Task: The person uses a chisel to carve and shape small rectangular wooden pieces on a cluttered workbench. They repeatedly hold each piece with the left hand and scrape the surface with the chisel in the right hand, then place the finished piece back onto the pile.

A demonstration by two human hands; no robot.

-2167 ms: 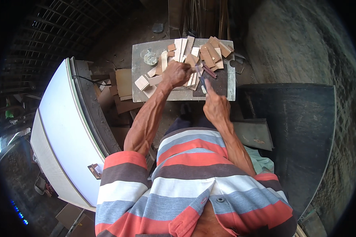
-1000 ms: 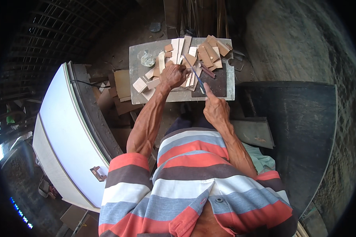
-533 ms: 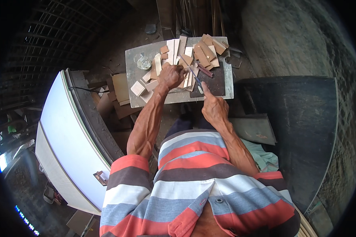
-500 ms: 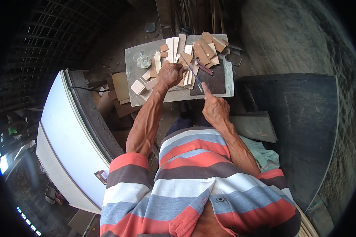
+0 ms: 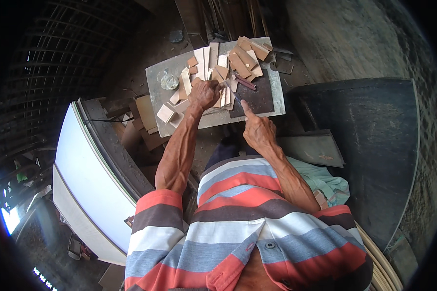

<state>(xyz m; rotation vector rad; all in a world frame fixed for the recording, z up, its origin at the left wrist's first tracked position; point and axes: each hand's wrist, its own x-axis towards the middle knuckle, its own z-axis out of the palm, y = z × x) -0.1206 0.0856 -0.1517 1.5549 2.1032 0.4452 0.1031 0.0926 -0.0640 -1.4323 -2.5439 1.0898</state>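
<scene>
My left hand (image 5: 205, 94) is closed and presses down on the wood pieces at the middle of a low worktable (image 5: 155, 80). Its fingers mostly hide a wooden piece (image 5: 223, 97) under them. In my right hand (image 5: 260, 132), just off the table's near edge, is a long narrow-bladed hand tool (image 5: 234, 94) that looks like a small saw. The index finger lies stretched along its handle. Its blade slants away to the left, toward the wood beside my left hand. The far blade end is hard to make out.
Several wood offcuts (image 5: 243, 60) are heaped along the table's far side. A clear glass jar (image 5: 168, 80) stands on its left, and a dark board (image 5: 252, 101) lies on its right. A white panel (image 5: 90, 169) leans at my left, a large dark panel (image 5: 364, 140) at my right.
The view has shifted a little, so the table sits slightly farther left and up. The blade shows less clearly beside my left hand. Both hands keep their hold.
</scene>
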